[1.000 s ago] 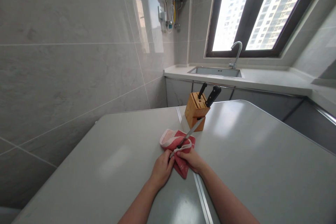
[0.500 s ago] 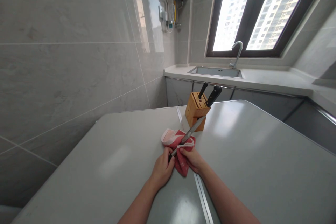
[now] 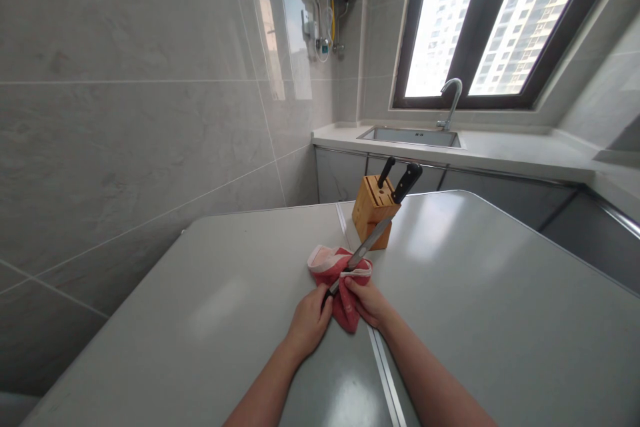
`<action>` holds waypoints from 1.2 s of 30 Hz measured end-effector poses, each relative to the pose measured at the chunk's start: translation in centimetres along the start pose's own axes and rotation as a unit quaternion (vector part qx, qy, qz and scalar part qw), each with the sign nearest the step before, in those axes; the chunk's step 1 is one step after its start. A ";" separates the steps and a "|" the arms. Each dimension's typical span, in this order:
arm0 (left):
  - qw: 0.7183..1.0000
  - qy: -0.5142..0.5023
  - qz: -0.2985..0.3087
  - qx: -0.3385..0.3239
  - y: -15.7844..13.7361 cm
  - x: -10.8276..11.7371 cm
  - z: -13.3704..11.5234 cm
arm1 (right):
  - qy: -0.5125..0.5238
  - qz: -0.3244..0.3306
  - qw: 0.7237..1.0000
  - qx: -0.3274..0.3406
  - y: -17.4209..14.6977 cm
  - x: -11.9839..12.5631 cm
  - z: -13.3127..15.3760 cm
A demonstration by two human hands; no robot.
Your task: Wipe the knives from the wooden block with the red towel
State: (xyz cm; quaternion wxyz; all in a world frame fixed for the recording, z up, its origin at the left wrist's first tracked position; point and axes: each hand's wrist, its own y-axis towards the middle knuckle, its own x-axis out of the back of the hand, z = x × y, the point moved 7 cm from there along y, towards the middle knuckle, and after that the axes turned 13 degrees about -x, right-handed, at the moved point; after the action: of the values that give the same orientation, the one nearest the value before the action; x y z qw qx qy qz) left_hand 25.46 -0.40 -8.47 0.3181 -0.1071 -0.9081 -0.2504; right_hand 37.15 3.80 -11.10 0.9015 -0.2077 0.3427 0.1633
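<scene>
My left hand (image 3: 311,320) is closed around the dark handle of a knife (image 3: 370,240), whose blade points up and away to the right. A red and white cloth (image 3: 327,265) is folded about the lower part of the knife, hiding some of it. My right hand (image 3: 369,301) pinches this cloth against the knife from the right side. Just beyond the blade tip stands a wooden knife block (image 3: 367,213), with two black-handled knives (image 3: 407,183) in its slots.
A pale table (image 3: 225,320) with a metal seam lies under my hands. Past its far edge runs a counter (image 3: 505,147) with a sink (image 3: 415,136) and a faucet (image 3: 453,101). A tiled wall (image 3: 150,120) rises on the left.
The knife has shifted slightly up and away, its tip a little higher in front of the block. My right hand and the cloth have moved slightly along it.
</scene>
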 end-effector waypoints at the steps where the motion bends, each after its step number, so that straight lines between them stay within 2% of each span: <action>1: 1.000 -0.002 0.001 0.000 0.0 0.0 0.0 | 0.001 0.000 1.000 0.000 0.0 0.0 0.0; 8: 1.000 -0.011 0.003 0.000 0.0 0.0 0.3 | -0.031 -0.004 1.000 -0.001 0.2 0.3 -0.2; 16: 0.999 -0.046 -0.004 0.010 -0.1 0.1 0.5 | -0.187 0.015 0.982 0.037 -0.3 -0.8 0.2; 19: 0.999 -0.050 0.004 0.020 -0.1 0.0 0.5 | -0.217 0.017 0.975 0.046 -0.4 -1.0 0.2; 36: 0.999 -0.044 0.002 0.020 -0.1 0.0 0.8 | -0.224 -0.039 0.972 0.066 -0.2 -0.3 0.5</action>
State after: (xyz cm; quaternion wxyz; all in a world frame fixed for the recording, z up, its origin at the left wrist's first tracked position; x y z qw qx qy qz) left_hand 25.04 -0.01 -9.07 0.2802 -0.1137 -0.9258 -0.2269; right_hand 37.24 3.84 -10.50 0.9728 -0.1186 0.1337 0.1472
